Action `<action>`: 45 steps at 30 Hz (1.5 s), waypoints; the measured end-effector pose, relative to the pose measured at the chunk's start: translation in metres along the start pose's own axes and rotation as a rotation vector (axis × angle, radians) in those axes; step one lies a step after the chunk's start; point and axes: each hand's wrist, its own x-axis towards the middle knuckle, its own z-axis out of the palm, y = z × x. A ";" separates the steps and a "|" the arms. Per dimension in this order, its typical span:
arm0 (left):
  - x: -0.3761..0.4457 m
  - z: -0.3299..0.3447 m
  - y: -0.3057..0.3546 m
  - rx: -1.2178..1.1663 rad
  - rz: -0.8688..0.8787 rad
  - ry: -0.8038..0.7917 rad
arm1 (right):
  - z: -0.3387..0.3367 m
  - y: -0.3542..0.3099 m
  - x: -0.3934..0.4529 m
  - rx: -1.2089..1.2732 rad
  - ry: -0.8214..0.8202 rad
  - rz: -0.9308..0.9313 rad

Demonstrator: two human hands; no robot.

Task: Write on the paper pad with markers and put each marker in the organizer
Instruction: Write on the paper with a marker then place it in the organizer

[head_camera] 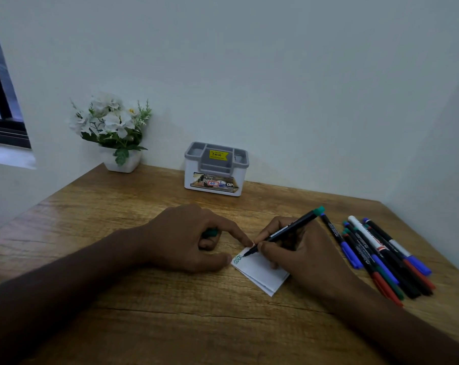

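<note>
A small white paper pad [260, 272] lies on the wooden desk [117, 212], with green loops drawn at its top left corner. My right hand [302, 254] grips a black marker with a green end [289, 229], its tip touching the pad beside the loops. My left hand [188, 238] rests to the left of the pad, with index finger and thumb pressing on the pad's edge and the green cap [209, 233] curled in its other fingers. The white and grey organizer [216, 169] stands at the back by the wall.
Several markers [381, 259] with blue, red, green and black caps lie in a heap to the right of my right hand. A white pot of white flowers [112, 133] stands at the back left. A dark window frame [1, 106] is at the far left.
</note>
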 end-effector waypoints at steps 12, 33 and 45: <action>0.001 -0.002 0.002 0.012 -0.006 -0.017 | -0.001 0.003 0.001 0.000 0.034 0.019; 0.001 -0.002 0.002 0.007 -0.005 -0.024 | -0.004 0.009 0.005 -0.004 0.064 0.054; 0.000 -0.002 0.002 -0.003 -0.003 -0.023 | -0.004 0.010 0.006 0.017 0.088 0.088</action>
